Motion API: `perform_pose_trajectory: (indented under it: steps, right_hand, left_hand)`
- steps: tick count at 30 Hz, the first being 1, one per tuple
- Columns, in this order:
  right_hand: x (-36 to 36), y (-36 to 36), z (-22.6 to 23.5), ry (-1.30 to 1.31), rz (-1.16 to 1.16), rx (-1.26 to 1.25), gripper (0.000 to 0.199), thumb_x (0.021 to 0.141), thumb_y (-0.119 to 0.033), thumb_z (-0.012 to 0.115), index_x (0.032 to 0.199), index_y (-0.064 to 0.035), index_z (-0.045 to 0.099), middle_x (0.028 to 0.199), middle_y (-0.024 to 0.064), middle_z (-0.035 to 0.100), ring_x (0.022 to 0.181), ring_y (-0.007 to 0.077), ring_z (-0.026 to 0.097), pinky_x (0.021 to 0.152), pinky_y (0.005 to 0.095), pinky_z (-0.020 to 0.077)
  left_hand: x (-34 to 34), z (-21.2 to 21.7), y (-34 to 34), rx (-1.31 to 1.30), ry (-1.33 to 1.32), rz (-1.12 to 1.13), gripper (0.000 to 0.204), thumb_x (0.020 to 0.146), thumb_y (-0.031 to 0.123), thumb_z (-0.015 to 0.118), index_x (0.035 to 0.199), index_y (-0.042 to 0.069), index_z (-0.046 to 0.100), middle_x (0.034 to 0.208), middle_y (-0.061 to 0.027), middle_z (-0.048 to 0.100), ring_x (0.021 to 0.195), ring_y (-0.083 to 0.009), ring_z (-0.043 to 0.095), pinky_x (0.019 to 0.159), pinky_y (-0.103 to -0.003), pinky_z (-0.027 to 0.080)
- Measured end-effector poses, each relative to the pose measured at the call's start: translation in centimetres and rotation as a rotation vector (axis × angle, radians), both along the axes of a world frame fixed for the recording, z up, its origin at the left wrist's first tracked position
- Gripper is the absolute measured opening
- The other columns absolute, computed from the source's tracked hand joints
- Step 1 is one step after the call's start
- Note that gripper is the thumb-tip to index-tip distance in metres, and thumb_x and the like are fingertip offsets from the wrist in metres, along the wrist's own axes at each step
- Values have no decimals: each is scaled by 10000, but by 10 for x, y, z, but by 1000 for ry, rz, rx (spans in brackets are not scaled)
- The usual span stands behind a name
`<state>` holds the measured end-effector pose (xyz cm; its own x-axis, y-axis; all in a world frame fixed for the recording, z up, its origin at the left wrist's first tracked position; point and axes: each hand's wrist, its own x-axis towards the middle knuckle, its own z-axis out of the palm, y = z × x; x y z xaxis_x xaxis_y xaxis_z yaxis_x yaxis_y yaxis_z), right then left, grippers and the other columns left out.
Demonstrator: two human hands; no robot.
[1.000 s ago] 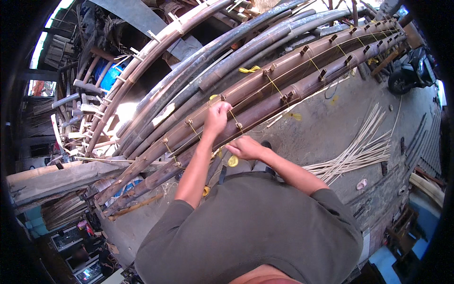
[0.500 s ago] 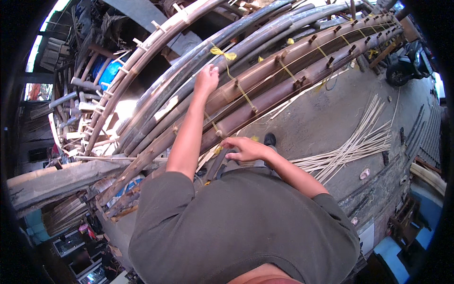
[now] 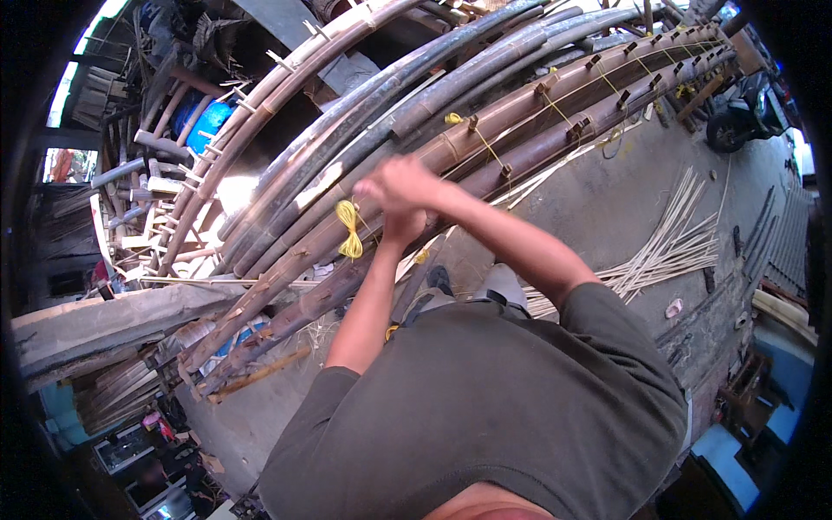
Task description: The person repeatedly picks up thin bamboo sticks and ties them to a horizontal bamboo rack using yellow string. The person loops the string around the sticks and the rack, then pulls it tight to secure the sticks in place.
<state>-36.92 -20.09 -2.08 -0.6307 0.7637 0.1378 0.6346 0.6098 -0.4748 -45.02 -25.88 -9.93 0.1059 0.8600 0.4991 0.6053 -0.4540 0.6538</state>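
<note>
My right hand [image 3: 400, 184], a little blurred, is closed with its fingertips just above a looped bundle of yellow cord [image 3: 349, 230]. The bundle hangs over the left part of the near bamboo poles. My left hand [image 3: 405, 227] is curled right below the right one, against the poles; the right wrist partly covers its fingers, and what they hold is hidden. Two long brown bamboo poles [image 3: 444, 149] run side by side under my hands, with short dark pegs [image 3: 576, 130] and yellow cord ties [image 3: 557, 108] between them.
Beyond them lie bundled grey bamboo poles [image 3: 416, 91] and a curved, pegged bamboo frame [image 3: 260, 108]. Thin bamboo strips [image 3: 663, 238] lie on the floor to the right. A motorbike [image 3: 737, 121] stands at the far right. A concrete ledge [image 3: 130, 316] is at left.
My right hand has moved up and left over the poles. My left hand has come down toward me, beside it. The yellow bundle has dropped to the lower left of its earlier place.
</note>
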Motion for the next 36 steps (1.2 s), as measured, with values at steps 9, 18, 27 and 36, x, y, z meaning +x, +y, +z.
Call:
perform_pose_trajectory:
  steps: [9, 18, 27, 36]
  right_hand:
    - [73, -12, 14, 680, 482, -871, 299, 968, -308, 513, 893, -41, 624, 795, 33, 638, 655, 137, 543, 611, 314, 459]
    - [70, -115, -77, 188, 212, -434, 429, 881, -366, 543, 651, -20, 648, 662, 236, 613, 642, 414, 621, 625, 501, 507]
    - [60, -134, -81, -58, 118, -139, 251, 757, -255, 633, 877, -34, 644, 898, 184, 672, 825, 328, 661, 766, 466, 507]
    - [-8, -174, -48, 1453, -530, -1948, 207, 953, -296, 542, 923, -108, 624, 884, 42, 639, 828, 137, 612, 725, 333, 501]
  left_hand:
    - [-16, -4, -8, -597, 180, 173, 351, 966, 376, 447, 989, 82, 639, 920, -195, 668, 885, -427, 623, 754, -524, 477]
    - [-4, 75, 56, -538, -455, 39, 342, 1005, 235, 461, 910, -2, 688, 779, -91, 686, 711, -71, 643, 641, -256, 499]
    - [-57, -1, 134, -495, 270, 401, 364, 927, 299, 491, 1102, 20, 649, 968, -252, 666, 922, -430, 634, 821, -499, 495]
    - [-153, 45, -50, -621, 350, 239, 283, 926, 160, 482, 1128, 9, 610, 971, -238, 666, 921, -395, 646, 834, -457, 493]
